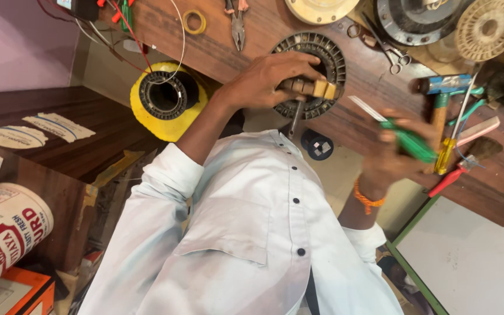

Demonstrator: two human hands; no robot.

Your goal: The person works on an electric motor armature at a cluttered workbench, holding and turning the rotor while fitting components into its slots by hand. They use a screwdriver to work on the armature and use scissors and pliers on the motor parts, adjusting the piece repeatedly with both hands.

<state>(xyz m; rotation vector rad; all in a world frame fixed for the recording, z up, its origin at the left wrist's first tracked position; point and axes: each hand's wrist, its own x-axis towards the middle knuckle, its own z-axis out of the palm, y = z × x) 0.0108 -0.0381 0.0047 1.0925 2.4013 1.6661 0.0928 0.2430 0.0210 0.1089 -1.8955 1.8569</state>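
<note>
My left hand (269,79) rests on a dark slotted metal ring (336,58) lying on the wooden bench (497,192), and it grips a tan wooden piece (321,88) laid across the ring. A thin metal rod (296,116) sticks out below that hand. My right hand (395,154), with an orange thread on the wrist, holds a green-handled screwdriver (409,143) just right of the ring; a pale strip (364,108) points from it toward the ring. My white buttoned shirt (246,233) fills the lower middle.
A yellow round body with a black slotted core (167,99) sits left of the ring. Pliers (237,23), a tape ring (193,22), scissors (395,55), a blue-headed hammer (444,87), more screwdrivers and a wire spool (488,26) lie around. A white sack (1,233) stands lower left.
</note>
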